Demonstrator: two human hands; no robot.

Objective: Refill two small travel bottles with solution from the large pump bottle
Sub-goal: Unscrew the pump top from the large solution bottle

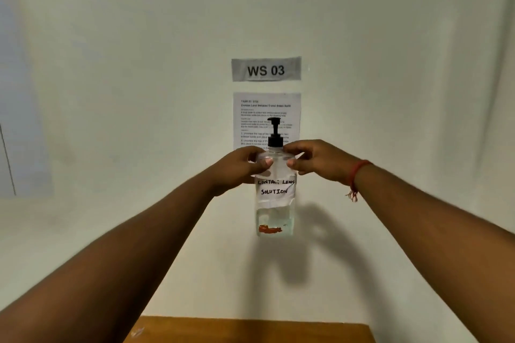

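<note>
The large clear pump bottle (pixel 275 209) is held up in the air in front of the wall, upright. It has a black pump head (pixel 274 133) and a white handwritten label reading "contact lens solution"; a little liquid shows in its lower part. My left hand (pixel 239 168) grips the bottle's shoulder from the left, thumb across the front. My right hand (pixel 317 159) grips the same shoulder from the right; a red thread is tied round that wrist. No small travel bottles are in view.
A wooden tabletop (pixel 250 330) shows only at the bottom edge, well below the bottle. On the white wall behind hang a "WS 03" sign (pixel 266 69) and a printed instruction sheet (pixel 266 111).
</note>
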